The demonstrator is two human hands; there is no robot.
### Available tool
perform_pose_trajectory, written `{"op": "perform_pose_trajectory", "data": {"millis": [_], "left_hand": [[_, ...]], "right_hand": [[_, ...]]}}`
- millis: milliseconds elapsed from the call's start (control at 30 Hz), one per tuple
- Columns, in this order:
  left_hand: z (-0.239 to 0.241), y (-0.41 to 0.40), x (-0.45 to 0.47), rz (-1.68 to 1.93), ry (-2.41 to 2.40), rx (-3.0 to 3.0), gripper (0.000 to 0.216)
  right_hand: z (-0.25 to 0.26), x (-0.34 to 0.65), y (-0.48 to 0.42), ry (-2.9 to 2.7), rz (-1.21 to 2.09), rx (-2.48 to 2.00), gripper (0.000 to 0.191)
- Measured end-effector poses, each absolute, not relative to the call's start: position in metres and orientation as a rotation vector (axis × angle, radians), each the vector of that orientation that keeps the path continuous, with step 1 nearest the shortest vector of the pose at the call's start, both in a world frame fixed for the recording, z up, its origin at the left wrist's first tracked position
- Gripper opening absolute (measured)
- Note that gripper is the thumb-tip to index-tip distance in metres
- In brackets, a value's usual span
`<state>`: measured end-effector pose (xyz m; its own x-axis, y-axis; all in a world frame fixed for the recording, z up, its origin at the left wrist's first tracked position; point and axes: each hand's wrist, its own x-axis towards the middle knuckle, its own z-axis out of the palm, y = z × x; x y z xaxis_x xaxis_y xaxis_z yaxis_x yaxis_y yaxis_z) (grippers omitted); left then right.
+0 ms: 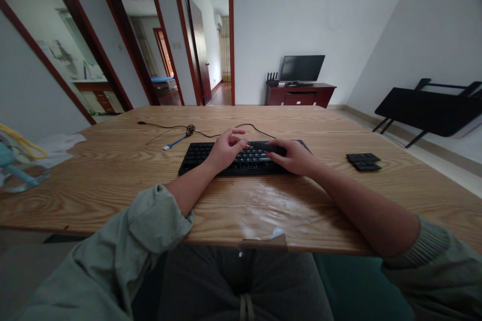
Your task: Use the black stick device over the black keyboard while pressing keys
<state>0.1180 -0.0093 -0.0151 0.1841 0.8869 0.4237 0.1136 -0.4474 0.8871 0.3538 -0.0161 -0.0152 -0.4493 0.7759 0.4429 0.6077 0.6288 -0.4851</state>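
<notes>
A black keyboard (248, 165) lies on the wooden table in front of me. Over its right part, my right hand (295, 156) is closed round a slim black-handled tool (269, 148), whose narrow end points left; its exact kind is unclear. My left hand (226, 150) is above the keyboard's left-middle part, with thumb and fingers drawn together by the tool's tip. Whatever may be between those fingers is too small to make out. Both hands cover some of the keys.
Behind the keyboard runs a bundled black cable (191, 130), beside a small blue brush-like item (175, 143) with a white end. Flat black pieces (363, 161) lie to the right. A light-blue fan-like object (15, 165) and white plastic (60, 148) are at the left edge.
</notes>
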Motion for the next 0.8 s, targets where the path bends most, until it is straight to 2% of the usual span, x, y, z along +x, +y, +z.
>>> {"op": "perform_pose_trajectory", "data": {"millis": [400, 800], "left_hand": [[-0.0174, -0.012, 0.119, 1.369, 0.915, 1.796, 0.043], [-0.0203, -0.0053, 0.115, 1.416, 0.953, 1.816, 0.043]], "right_hand": [[-0.0132, 0.3553, -0.016, -2.083, 0.259, -1.152, 0.027], [-0.0107, 0.3539, -0.02, -2.197, 0.251, -1.057, 0.029]]}}
